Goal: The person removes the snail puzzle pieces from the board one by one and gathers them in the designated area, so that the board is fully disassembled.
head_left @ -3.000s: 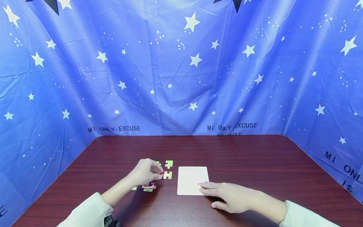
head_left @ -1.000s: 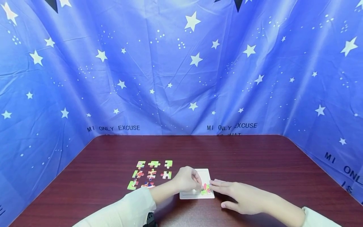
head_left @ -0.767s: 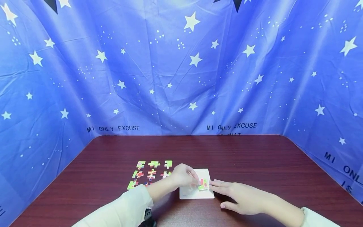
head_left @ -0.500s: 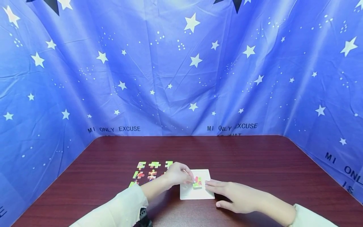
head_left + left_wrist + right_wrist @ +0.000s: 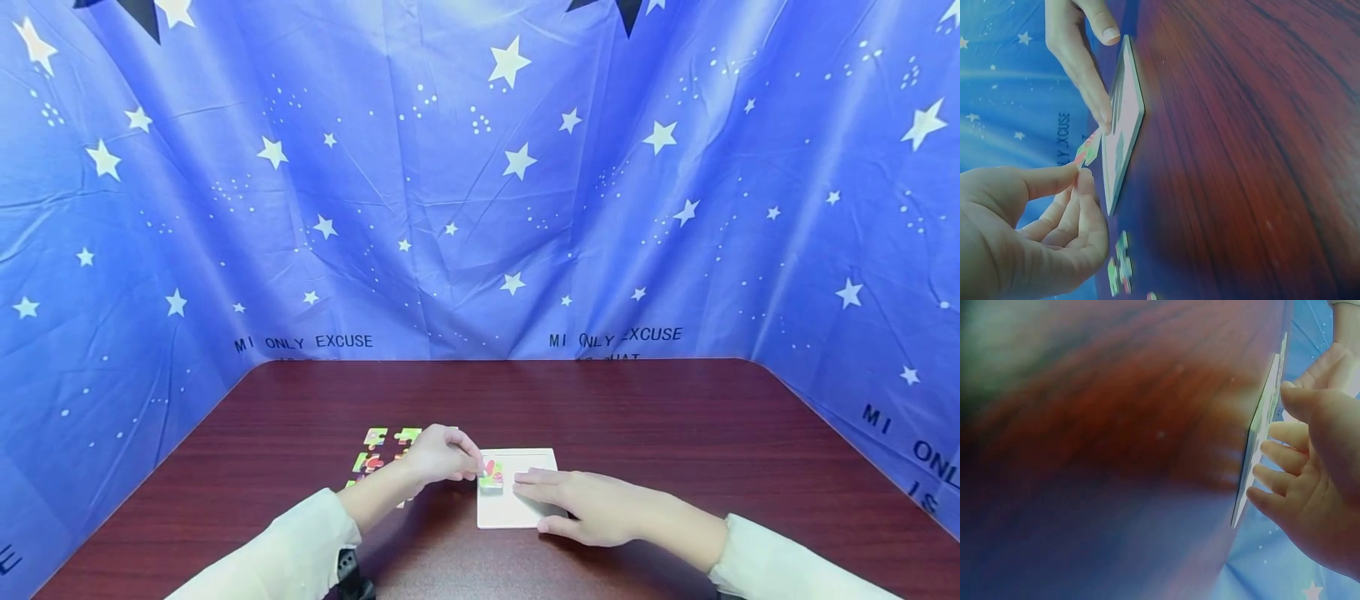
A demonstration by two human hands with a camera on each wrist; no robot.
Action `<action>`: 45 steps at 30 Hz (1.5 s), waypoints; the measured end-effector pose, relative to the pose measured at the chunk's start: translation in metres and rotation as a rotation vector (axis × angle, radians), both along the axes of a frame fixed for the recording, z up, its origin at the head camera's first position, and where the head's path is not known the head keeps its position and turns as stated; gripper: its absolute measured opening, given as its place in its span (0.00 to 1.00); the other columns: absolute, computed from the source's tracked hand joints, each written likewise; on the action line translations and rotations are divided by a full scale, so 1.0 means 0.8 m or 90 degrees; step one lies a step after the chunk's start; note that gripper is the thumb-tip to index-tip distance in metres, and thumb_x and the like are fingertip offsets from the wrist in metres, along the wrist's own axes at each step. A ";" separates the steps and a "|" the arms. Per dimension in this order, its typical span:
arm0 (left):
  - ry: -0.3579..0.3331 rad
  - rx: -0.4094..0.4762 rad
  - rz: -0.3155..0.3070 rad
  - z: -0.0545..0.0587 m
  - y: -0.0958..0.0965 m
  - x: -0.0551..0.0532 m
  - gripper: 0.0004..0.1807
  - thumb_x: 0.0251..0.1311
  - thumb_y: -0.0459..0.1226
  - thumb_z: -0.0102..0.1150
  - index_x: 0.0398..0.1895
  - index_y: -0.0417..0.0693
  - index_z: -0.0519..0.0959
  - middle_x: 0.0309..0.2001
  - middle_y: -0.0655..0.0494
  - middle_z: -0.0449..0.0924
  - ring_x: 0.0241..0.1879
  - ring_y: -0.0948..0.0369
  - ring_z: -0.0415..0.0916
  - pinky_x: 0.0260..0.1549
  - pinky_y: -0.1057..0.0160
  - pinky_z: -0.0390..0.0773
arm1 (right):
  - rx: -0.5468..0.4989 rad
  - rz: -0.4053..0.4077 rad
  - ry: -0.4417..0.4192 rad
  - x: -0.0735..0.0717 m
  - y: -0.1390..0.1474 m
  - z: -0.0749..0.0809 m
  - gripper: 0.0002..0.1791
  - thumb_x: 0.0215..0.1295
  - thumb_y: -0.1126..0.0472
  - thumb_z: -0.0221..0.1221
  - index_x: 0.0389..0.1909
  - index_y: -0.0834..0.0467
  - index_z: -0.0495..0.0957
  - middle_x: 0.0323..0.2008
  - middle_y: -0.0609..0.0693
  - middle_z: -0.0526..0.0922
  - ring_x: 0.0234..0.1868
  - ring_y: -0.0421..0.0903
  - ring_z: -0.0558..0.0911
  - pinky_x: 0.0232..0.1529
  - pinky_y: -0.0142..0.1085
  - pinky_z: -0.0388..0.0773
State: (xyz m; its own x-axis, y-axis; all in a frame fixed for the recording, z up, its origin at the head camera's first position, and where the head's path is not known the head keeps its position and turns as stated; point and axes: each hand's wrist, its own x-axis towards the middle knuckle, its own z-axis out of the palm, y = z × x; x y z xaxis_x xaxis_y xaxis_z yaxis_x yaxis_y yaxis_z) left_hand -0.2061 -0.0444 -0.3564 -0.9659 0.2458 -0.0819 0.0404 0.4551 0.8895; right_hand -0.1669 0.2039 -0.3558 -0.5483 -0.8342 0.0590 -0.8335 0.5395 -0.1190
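Observation:
My left hand pinches a green, red and white jigsaw piece between thumb and fingers. The piece is raised and tilted over the left side of a flat white puzzle tray. In the left wrist view, thumb and index finger meet on one edge of the jigsaw piece. My right hand lies over the tray's right part with its fingers stretched out. Its fingertips reach the tray in the right wrist view; whether they press on it I cannot tell.
Several loose jigsaw pieces lie in rows on the dark wooden table, left of the tray. My left forearm covers some of them. A blue star-patterned cloth hangs around the table's back and sides.
Earlier my left hand was over the loose pieces, then at the tray's lower right. It has since lifted the jigsaw piece there and carried it left. My right hand has slid slightly left.

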 end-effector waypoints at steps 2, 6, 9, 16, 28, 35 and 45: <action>-0.001 -0.002 0.001 0.000 -0.007 0.000 0.05 0.49 0.33 0.67 0.28 0.39 0.82 0.24 0.54 0.85 0.25 0.65 0.80 0.33 0.63 0.82 | 0.002 -0.002 0.000 -0.002 -0.005 0.000 0.26 0.72 0.51 0.50 0.68 0.55 0.67 0.68 0.51 0.71 0.69 0.48 0.70 0.65 0.42 0.71; -0.011 -0.015 0.009 -0.001 -0.022 0.002 0.05 0.49 0.32 0.66 0.29 0.39 0.82 0.23 0.54 0.85 0.26 0.65 0.80 0.34 0.63 0.83 | 0.012 -0.020 -0.009 -0.007 -0.013 0.000 0.26 0.71 0.53 0.52 0.68 0.54 0.66 0.68 0.50 0.70 0.70 0.47 0.69 0.66 0.42 0.70; -0.030 -0.035 0.032 -0.001 -0.032 0.007 0.05 0.49 0.33 0.66 0.29 0.40 0.82 0.23 0.55 0.85 0.27 0.64 0.80 0.30 0.63 0.81 | 0.017 -0.023 -0.012 -0.011 -0.017 0.000 0.26 0.70 0.54 0.53 0.68 0.54 0.66 0.68 0.50 0.70 0.70 0.48 0.69 0.66 0.43 0.70; -0.038 -0.071 0.068 0.004 -0.042 0.018 0.02 0.48 0.30 0.66 0.25 0.41 0.82 0.19 0.56 0.81 0.19 0.66 0.73 0.17 0.72 0.65 | 0.021 -0.014 0.005 -0.018 -0.017 0.000 0.26 0.70 0.57 0.53 0.68 0.55 0.67 0.67 0.51 0.71 0.69 0.48 0.70 0.66 0.43 0.70; 0.100 -0.188 0.069 0.001 -0.042 0.023 0.06 0.43 0.27 0.68 0.15 0.41 0.81 0.12 0.54 0.79 0.11 0.68 0.65 0.11 0.76 0.61 | 0.012 -0.021 -0.025 -0.019 -0.014 -0.002 0.26 0.70 0.59 0.53 0.67 0.55 0.67 0.68 0.50 0.70 0.70 0.48 0.69 0.65 0.42 0.71; 0.202 -0.246 0.045 -0.004 -0.038 0.026 0.10 0.39 0.30 0.73 0.13 0.43 0.79 0.13 0.58 0.77 0.19 0.66 0.69 0.21 0.68 0.71 | 0.004 -0.013 -0.027 -0.017 -0.012 0.000 0.25 0.70 0.59 0.53 0.67 0.56 0.67 0.68 0.51 0.70 0.70 0.50 0.69 0.65 0.42 0.70; 0.222 -0.287 0.026 -0.001 -0.039 0.032 0.10 0.41 0.28 0.72 0.14 0.44 0.79 0.14 0.58 0.77 0.19 0.66 0.69 0.20 0.69 0.70 | 0.004 -0.026 -0.033 -0.017 -0.007 -0.002 0.25 0.70 0.58 0.53 0.67 0.54 0.67 0.69 0.50 0.69 0.70 0.49 0.68 0.66 0.42 0.70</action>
State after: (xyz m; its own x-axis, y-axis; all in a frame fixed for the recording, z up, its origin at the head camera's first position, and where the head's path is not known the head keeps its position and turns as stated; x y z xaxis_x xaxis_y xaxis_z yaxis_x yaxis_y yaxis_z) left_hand -0.1803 -0.0753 -0.3575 -0.9625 0.2222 0.1556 0.2713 0.7941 0.5439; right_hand -0.1808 0.1984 -0.3571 -0.5840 -0.8114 0.0238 -0.8036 0.5737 -0.1583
